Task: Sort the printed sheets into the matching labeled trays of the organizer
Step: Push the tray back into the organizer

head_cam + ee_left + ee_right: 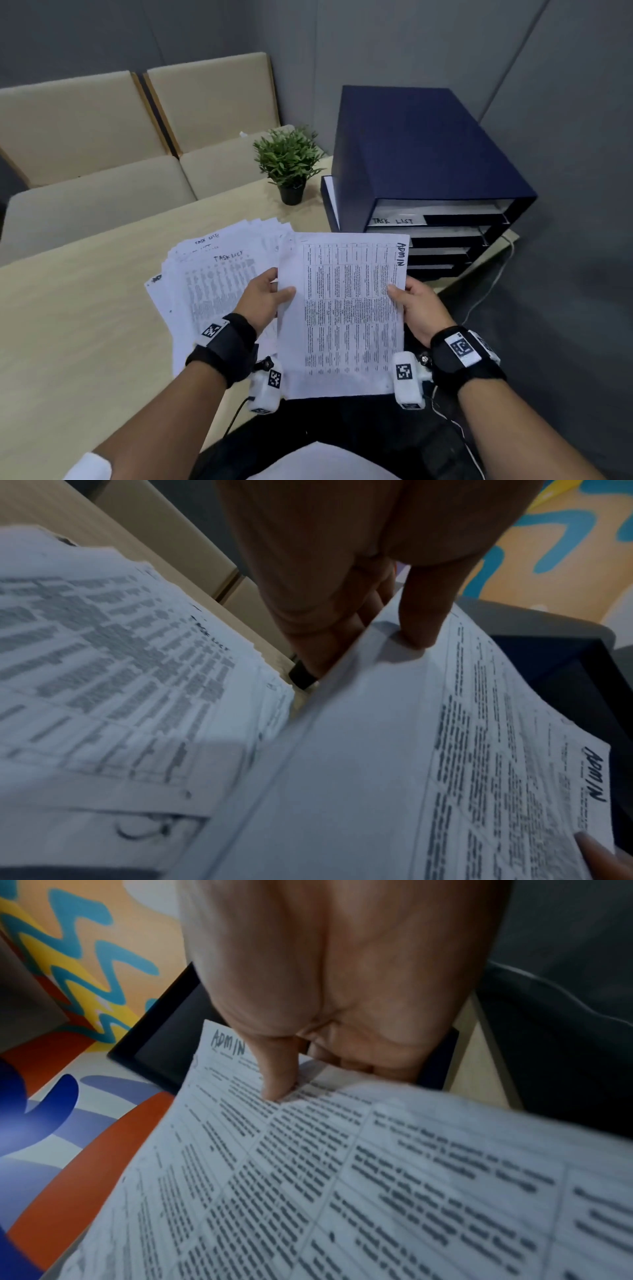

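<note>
A white printed sheet (pixel 346 308) of tabled text, hand-marked "ADMIN" at its far right corner, is held above the person's lap. The left hand (pixel 262 298) pinches its left edge, thumb on top, fingers (pixel 329 642) hidden beneath; the right hand (pixel 418 308) pinches the right edge likewise. The fine print is too blurred to read. At 11 o'clock, a fanned pile of white printed sheets (pixel 212 274) marked "TASK LIST" lies on the pale wooden counter (pixel 85 308). At 1 o'clock stands the dark blue tiered tray organizer (pixel 428 164); only its top label, "TASK LIST", is legible.
</note>
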The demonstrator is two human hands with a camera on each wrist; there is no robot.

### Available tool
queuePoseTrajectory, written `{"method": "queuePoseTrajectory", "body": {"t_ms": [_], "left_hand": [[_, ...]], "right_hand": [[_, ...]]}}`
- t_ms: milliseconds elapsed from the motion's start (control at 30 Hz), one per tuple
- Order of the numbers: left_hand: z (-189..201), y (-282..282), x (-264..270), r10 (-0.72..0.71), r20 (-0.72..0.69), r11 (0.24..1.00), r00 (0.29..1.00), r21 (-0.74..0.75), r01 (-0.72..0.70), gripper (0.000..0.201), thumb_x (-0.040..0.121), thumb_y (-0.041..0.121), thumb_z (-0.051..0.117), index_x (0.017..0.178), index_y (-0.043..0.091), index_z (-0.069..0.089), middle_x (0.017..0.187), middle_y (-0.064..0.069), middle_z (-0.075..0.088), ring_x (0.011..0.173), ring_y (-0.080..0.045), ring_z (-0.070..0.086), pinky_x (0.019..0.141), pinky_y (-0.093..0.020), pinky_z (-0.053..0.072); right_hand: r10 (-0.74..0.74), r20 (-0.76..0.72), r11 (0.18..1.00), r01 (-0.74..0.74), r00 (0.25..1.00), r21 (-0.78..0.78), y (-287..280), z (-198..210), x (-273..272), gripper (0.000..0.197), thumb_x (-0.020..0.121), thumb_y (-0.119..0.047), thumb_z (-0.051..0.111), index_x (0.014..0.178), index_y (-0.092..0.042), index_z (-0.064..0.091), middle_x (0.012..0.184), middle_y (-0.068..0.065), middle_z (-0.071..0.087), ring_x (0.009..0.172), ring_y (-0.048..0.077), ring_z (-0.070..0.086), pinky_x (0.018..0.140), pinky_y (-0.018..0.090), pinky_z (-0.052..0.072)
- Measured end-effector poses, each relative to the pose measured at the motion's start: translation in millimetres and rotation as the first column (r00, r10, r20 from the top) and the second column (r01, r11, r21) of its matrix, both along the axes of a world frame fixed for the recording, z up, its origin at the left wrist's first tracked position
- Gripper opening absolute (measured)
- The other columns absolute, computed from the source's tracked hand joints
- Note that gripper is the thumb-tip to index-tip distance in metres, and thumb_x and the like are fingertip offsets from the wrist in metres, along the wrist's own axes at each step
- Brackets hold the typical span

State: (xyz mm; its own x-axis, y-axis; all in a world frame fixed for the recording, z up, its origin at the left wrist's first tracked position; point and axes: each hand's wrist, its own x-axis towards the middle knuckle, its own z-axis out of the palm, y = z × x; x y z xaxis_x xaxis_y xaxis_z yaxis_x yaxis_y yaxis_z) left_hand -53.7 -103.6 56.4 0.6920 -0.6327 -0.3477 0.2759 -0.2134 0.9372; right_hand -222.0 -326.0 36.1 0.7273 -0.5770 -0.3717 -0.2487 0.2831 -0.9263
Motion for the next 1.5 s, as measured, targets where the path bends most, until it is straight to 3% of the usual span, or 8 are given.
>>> {"method": "queuePoseTrajectory", "body": {"t_ms": [167, 300, 600, 833, 1000, 1267, 1367, 1500], "left_hand": [[-2, -49, -32, -0.014, -0.023, 0.999, 1.000, 0.032, 0.015, 0.025, 0.094, 0.012, 0.057, 0.119, 0.011, 0.060, 0.101, -0.011, 0.073, 0.089, -0.027, 0.071, 0.081, -0.043, 0.055], [-11, -79, -54, 0.000, -0.048, 0.995, 0.999, 0.102, 0.005, 0.036, 0.087, 0.047, 0.061, 0.102, 0.015, 0.067, 0.089, -0.015, 0.070, 0.076, -0.031, 0.061, 0.071, -0.043, 0.044], [-12, -122, -87, 0.078, -0.025, 0.991, 0.997, 0.110, -0.075, 0.030, 0.093, 0.028, 0.056, 0.098, 0.000, 0.067, 0.096, -0.016, 0.072, 0.088, -0.036, 0.068, 0.086, -0.053, 0.052], [-20, -128, -97, 0.110, -0.051, 0.980, 0.993, 0.170, -0.099, 0.024, 0.093, 0.017, 0.056, 0.093, -0.003, 0.069, 0.090, -0.018, 0.073, 0.079, -0.031, 0.069, 0.082, -0.049, 0.054], [-39, -127, -104, 0.088, -0.046, 0.954, 0.995, 0.291, -0.071, 0.025, 0.091, 0.017, 0.056, 0.086, -0.004, 0.069, 0.084, -0.015, 0.074, 0.079, -0.032, 0.070, 0.080, -0.047, 0.056], [-43, -139, -104, 0.155, -0.051, 0.963, 0.987, 0.233, -0.139, 0.028, 0.093, 0.018, 0.057, 0.067, 0.009, 0.051, 0.067, -0.006, 0.060, 0.065, -0.024, 0.060, 0.067, -0.035, 0.052], [-41, -144, -104, 0.099, -0.020, 0.966, 0.995, 0.243, -0.092, 0.011, 0.091, 0.013, 0.059, 0.081, 0.011, 0.056, 0.073, -0.003, 0.063, 0.066, -0.020, 0.060, 0.062, -0.028, 0.047], [-39, -148, -103, 0.125, 0.060, 0.965, 0.990, 0.225, -0.136, 0.017, 0.090, 0.003, 0.058, 0.107, 0.007, 0.062, 0.103, -0.009, 0.070, 0.096, -0.027, 0.065, 0.088, -0.039, 0.051]], "right_hand": [[-0.062, -0.029, 0.998, 0.063, 0.998, 0.022, -45, -2, -31, 0.024, 0.098, -0.009, 0.050, 0.117, -0.008, 0.065, 0.112, 0.009, 0.071, 0.104, 0.024, 0.069, 0.092, 0.043, 0.051], [-0.074, -0.066, 0.996, 0.078, 0.995, 0.053, -74, -4, -50, 0.025, 0.100, -0.017, 0.049, 0.115, -0.006, 0.065, 0.112, 0.011, 0.071, 0.104, 0.025, 0.068, 0.096, 0.044, 0.050], [-0.056, -0.062, 0.994, 0.061, 0.997, 0.088, -116, 1, -76, 0.025, 0.100, -0.015, 0.048, 0.113, -0.003, 0.065, 0.111, 0.015, 0.071, 0.105, 0.028, 0.067, 0.095, 0.044, 0.050], [0.092, -0.096, 0.988, -0.079, 0.991, 0.129, -137, -10, -87, 0.026, 0.098, -0.012, 0.049, 0.115, 0.001, 0.064, 0.110, 0.015, 0.071, 0.102, 0.028, 0.068, 0.086, 0.037, 0.054], [0.151, -0.196, 0.982, -0.123, 0.969, 0.145, -139, -33, -90, 0.023, 0.098, -0.015, 0.051, 0.113, -0.005, 0.067, 0.109, 0.012, 0.072, 0.103, 0.027, 0.068, 0.101, 0.047, 0.047], [0.011, -0.163, 0.982, 0.020, 0.987, 0.188, -153, -32, -73, 0.031, 0.097, -0.018, 0.055, 0.125, -0.006, 0.058, 0.125, 0.012, 0.064, 0.114, 0.026, 0.062, 0.105, 0.047, 0.043], [-0.091, -0.153, 0.970, 0.123, 0.984, 0.211, -170, -35, -58, 0.060, 0.090, -0.027, 0.064, 0.142, -0.009, 0.040, 0.140, 0.011, 0.053, 0.125, 0.028, 0.053, 0.109, 0.052, 0.038], [-0.088, -0.093, 0.960, 0.109, 0.992, 0.256, -171, -20, -49, 0.027, 0.096, -0.020, 0.058, 0.119, -0.006, 0.055, 0.119, 0.012, 0.065, 0.109, 0.025, 0.063, 0.100, 0.044, 0.047]]}}
